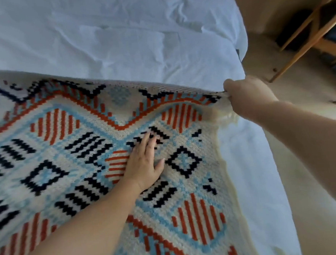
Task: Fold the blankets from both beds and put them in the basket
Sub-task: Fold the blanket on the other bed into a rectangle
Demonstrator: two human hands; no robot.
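right hand (247, 98) on blanket (81, 153) corner, left hand (144, 165) flat

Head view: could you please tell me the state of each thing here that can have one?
blanket: patterned side up on the bed, far right corner lifted.
left hand: flat, fingers straight, pressing on the blanket.
right hand: curled round the blanket's corner, gripping it.
bed sheet: wrinkled, bare beyond the blanket.
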